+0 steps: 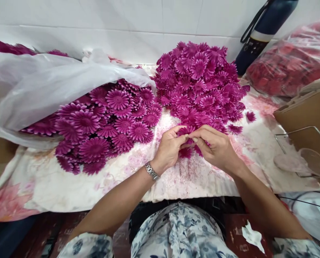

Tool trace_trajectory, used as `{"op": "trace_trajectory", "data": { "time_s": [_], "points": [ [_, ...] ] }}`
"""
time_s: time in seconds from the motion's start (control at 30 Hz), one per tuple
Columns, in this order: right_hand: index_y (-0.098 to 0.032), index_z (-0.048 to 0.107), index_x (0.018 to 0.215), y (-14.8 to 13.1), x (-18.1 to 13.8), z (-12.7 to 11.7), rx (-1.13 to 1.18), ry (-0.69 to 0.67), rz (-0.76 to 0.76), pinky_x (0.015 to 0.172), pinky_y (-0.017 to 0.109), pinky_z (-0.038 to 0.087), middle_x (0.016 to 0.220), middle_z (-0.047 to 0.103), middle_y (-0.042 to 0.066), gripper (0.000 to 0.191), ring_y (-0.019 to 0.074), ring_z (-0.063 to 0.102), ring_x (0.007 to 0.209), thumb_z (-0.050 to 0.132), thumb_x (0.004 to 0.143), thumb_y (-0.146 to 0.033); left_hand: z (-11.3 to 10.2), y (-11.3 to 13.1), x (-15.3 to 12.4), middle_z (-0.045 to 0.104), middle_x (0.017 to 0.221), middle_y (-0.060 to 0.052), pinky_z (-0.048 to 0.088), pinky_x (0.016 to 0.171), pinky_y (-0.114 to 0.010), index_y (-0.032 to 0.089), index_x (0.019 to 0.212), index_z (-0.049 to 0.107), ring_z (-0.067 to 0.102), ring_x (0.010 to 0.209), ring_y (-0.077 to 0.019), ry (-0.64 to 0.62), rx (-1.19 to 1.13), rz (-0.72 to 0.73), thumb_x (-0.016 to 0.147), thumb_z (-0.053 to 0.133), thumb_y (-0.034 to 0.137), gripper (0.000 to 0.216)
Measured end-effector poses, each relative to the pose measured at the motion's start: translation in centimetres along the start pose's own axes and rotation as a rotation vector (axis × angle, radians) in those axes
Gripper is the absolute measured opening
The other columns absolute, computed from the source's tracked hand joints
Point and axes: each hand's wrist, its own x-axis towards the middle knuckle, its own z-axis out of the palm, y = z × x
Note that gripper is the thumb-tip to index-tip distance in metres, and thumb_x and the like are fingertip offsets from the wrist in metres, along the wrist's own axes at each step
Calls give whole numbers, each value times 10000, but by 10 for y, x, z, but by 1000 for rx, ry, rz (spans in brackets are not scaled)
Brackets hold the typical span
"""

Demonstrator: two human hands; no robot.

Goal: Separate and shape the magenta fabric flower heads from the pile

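Observation:
My left hand (170, 147) and my right hand (216, 147) meet at the table's middle, fingertips pinched together on a small magenta fabric flower (186, 131). More petals of it show below the fingers. A watch sits on my left wrist. Just behind the hands rises a big heap of small magenta flowers (200, 82). To the left, larger magenta flowers (103, 125) spill out of a white plastic bag (49, 86).
A floral cloth (68, 186) stained with pink dust covers the table. A clear bag of red flowers (289, 64) and a dark blue bottle (262, 32) stand at the back right. A cardboard box (307, 111) and a wire-framed clear dish (314, 161) sit at right.

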Motion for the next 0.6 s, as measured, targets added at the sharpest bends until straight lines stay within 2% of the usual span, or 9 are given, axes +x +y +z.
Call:
{"op": "trace_trajectory", "data": {
  "time_s": [0.17, 0.33, 0.43, 0.5, 0.6],
  "points": [
    [-154, 610, 895, 14, 7, 14, -40, 39, 35, 619, 252, 470, 783, 591, 51, 156, 124, 562, 688, 462, 868, -109, 0, 3, 1, 598, 683, 31, 451, 537, -147, 121, 774, 609, 536, 606, -51, -34, -4, -16, 562, 601, 34, 229],
    [-179, 555, 861, 21, 8, 15, -131, 41, -21, 630, 273, 451, 759, 567, 25, 39, 145, 542, 728, 555, 832, -152, -3, 4, -2, 546, 593, 52, 494, 628, -209, 120, 813, 606, 470, 533, -38, -103, -10, -97, 541, 536, -3, 307],
    [-183, 532, 806, 23, 7, 14, -103, 12, -12, 614, 265, 429, 730, 545, 8, 58, 132, 515, 701, 583, 817, -157, -3, 3, -4, 487, 524, 73, 479, 613, -203, 119, 788, 618, 390, 466, -17, -111, 7, -121, 533, 535, -14, 299],
    [-187, 522, 783, 24, 6, 15, -60, 27, 15, 578, 249, 406, 704, 520, -7, 79, 117, 494, 663, 576, 812, -137, -3, 2, -5, 490, 521, 67, 486, 622, -221, 121, 756, 630, 405, 465, -23, -112, 13, -121, 571, 583, 20, 217],
    [-191, 522, 787, 25, 2, 16, -13, 47, 46, 548, 241, 388, 697, 500, -12, 87, 108, 481, 637, 539, 814, -110, -1, -1, -6, 569, 598, 28, 520, 689, -285, 127, 732, 638, 526, 553, -72, -101, 16, -103, 627, 666, 128, 109]
  ]
}}
